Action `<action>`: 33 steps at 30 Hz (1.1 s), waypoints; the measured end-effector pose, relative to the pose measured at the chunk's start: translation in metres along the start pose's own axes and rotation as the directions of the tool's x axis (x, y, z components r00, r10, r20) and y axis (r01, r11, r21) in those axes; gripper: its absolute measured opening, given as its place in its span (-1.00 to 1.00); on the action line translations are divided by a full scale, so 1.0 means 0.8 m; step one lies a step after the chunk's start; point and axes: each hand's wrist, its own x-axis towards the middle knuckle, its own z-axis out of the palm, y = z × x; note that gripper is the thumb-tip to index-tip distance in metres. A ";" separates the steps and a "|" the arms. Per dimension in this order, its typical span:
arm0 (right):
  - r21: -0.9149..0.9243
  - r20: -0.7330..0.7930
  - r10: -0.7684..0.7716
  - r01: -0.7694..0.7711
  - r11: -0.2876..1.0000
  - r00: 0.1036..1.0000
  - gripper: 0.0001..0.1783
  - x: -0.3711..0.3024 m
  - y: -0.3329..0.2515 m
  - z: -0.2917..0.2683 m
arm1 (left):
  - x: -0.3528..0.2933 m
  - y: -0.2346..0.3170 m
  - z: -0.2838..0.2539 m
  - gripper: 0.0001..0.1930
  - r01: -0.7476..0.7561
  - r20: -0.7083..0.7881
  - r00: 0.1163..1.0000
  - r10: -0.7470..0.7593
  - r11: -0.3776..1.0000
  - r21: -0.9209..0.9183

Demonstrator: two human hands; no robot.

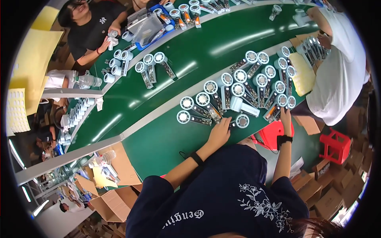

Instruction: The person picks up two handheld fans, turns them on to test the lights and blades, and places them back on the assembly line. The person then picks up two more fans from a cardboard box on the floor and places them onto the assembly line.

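Observation:
Several light-blue handheld fans with round grilles lie in rows on the green bench, their handles open over dark circuit boards. My left hand is closed at the short dark handle end of the nearest fan, whose round head points right. At the bench's near edge, my right hand is closed at the handle of another fan; its fingertips are partly hidden. One fan lies turned over between the hands, its pale-blue shell showing. Each of my wrists wears a dark band.
A green conveyor belt carrying more fans runs beyond a metal rail. A co-worker in white stands close at right, beside a yellow foam sheet. A red stool and cardboard boxes stand at right. Across the belt sits a blue bin.

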 end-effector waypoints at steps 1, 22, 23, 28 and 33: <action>0.059 -0.034 -0.022 0.024 0.998 0.999 -0.42 -0.003 0.009 0.003 | -0.004 0.008 -0.009 -0.51 -0.006 -0.019 1.000 0.006 1.000 0.006; -0.143 0.544 0.208 -0.154 0.978 0.813 -0.53 -0.034 -0.127 -0.130 | 0.220 -0.318 -0.223 -0.20 0.616 -0.452 0.567 -0.689 0.719 -0.322; -0.080 0.674 0.121 -0.092 0.993 0.729 -0.55 0.000 -0.142 -0.154 | 0.224 -0.327 -0.226 -0.20 0.613 -0.451 0.574 -0.683 0.724 -0.315; 0.528 0.183 -0.567 0.406 0.746 0.803 -0.55 0.134 -0.394 -0.179 | 0.190 -0.432 -0.266 -0.35 0.557 -0.368 0.609 -0.703 0.709 -0.433; 0.815 0.337 -0.040 -0.271 0.512 0.940 -0.58 0.339 -0.468 -0.124 | 0.184 -0.397 -0.240 -0.69 0.275 -0.137 0.659 -0.740 0.407 -0.871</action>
